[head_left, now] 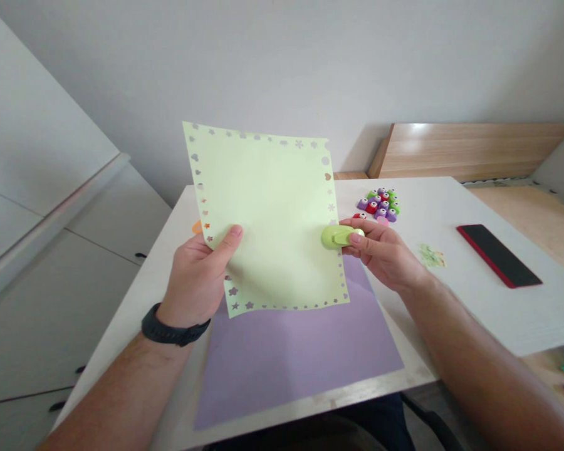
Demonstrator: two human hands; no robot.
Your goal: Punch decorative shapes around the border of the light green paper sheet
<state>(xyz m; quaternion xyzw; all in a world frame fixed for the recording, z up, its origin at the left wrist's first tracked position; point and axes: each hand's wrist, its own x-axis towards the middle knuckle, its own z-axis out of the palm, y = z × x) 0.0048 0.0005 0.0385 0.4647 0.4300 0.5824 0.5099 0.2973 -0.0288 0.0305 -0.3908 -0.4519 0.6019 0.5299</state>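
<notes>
A light green sheet of paper [272, 207] is held up above the table, with small punched shapes such as flowers, stars and a heart along its edges. My left hand [202, 269] grips its left edge, thumb on the front and fingers behind. On the right edge sits a lime green craft punch [341, 236], closed in the fingers of my right hand [380, 250]. The punch overlaps the paper's margin. Below the sheet, a larger purple sheet [301, 363] lies flat on the table.
Several purple, red and green craft punches [380, 203] stand grouped at the back of the white table [432, 207]. Green paper scraps [432, 255] lie to the right, near a black and red flat bar [498, 255]. An orange object [197, 227] shows partly behind the paper's left edge.
</notes>
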